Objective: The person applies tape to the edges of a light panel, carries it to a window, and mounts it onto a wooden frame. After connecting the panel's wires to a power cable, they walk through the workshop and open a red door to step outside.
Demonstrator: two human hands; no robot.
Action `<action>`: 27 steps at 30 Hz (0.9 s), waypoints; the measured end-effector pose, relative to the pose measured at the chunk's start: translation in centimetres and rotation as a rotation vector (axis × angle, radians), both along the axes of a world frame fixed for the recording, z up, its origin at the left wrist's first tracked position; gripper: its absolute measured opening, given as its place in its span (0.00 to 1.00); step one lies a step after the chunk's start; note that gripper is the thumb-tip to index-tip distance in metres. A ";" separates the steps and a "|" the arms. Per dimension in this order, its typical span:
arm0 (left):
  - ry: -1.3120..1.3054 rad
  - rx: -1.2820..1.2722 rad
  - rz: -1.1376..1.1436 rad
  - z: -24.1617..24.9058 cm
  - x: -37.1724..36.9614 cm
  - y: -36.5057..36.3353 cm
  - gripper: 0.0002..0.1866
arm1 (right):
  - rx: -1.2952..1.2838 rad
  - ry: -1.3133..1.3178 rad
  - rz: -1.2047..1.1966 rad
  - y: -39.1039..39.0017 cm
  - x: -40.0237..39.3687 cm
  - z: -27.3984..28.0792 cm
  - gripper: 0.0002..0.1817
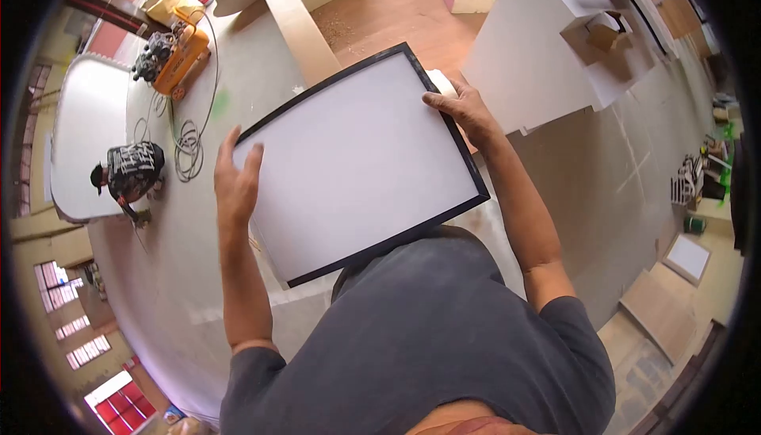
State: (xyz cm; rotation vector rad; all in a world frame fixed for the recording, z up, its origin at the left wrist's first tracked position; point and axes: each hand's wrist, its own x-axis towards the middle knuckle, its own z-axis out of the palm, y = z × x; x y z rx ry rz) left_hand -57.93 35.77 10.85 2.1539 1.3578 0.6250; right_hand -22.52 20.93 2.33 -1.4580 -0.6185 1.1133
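A white rectangular panel (pixel 357 165) with black edging along its top, right and lower sides is tilted in front of me, its lower side against my shirt. My right hand (pixel 468 114) grips the panel's upper right edge, thumb over the black border. Beside those fingers, a white rounded piece (pixel 441 83) like a tape roll shows past the edge. My left hand (pixel 237 181) straddles the left edge near the upper corner, its thumb over the white face and its fingers along the outside. The left edge shows no black border.
An orange air compressor (pixel 181 58) with a coiled hose (pixel 189 149) stands at the left. A person (pixel 135 169) bends by a large white board (pixel 91 126). White cabinet-like pieces (pixel 531 46) are at the right, and a long board (pixel 293 19) lies ahead.
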 end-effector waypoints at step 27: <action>-0.143 -0.422 -0.980 1.7 28.0 6.0 0.28 | -0.031 -0.570 0.057 0.7 2.1 8.8 0.18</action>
